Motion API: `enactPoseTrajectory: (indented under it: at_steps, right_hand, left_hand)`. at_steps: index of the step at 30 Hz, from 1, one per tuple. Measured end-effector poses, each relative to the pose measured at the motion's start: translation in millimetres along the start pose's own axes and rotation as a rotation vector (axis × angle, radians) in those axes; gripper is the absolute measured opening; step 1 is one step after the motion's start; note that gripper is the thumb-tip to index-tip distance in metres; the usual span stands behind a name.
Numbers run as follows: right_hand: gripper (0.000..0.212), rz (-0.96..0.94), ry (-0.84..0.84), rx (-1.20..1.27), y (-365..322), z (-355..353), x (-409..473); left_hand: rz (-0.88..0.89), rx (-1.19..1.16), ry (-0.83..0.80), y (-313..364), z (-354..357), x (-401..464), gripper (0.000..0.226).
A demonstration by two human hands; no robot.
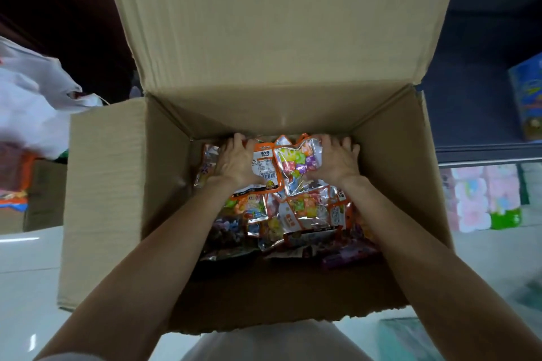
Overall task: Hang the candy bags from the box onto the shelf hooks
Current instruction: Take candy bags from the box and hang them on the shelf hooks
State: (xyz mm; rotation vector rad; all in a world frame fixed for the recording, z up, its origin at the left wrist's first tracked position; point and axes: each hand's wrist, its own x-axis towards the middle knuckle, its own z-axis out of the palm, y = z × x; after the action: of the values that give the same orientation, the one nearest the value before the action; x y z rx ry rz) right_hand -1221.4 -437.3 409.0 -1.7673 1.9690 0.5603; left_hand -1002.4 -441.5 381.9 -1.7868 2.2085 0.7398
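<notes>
Cardboard box (pixel 105 199): deep inside, my left hand (pixel 236 163) and right hand (pixel 337 163) curl fingers around candy bags (pixel 296 167). Best lifted together, header holes up.

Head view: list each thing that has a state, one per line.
Box: open, flaps up, candy bags inside.
Label-side bag: on the pile, held by left hand.
Clear-side bag: on the pile, held by right hand.
</notes>
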Motion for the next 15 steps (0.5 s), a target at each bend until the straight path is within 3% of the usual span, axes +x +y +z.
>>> enactPoseTrajectory:
  at_steps: [7, 10, 12, 15]
  right_hand:
    - [0.057, 0.0, 0.125, 0.224, -3, -21, -34]
    - [0.042, 0.008, 0.308, 0.337, 4, -45, -66]
    - [0.039, 0.035, 0.427, 0.569, 15, -60, -91]
    - [0.039, -0.008, 0.479, 1.316, 24, -82, -133]
  left_hand:
    - [-0.004, -0.009, -0.046, 13, -31, -6, 0.057]
    - [-0.002, -0.051, 0.118, 14, -61, -24, 0.047]
    - [-0.005, -0.238, 0.312, 13, -80, -45, 0.043]
    - [-0.052, -0.767, 0.455, 10, -97, -77, 0.036]
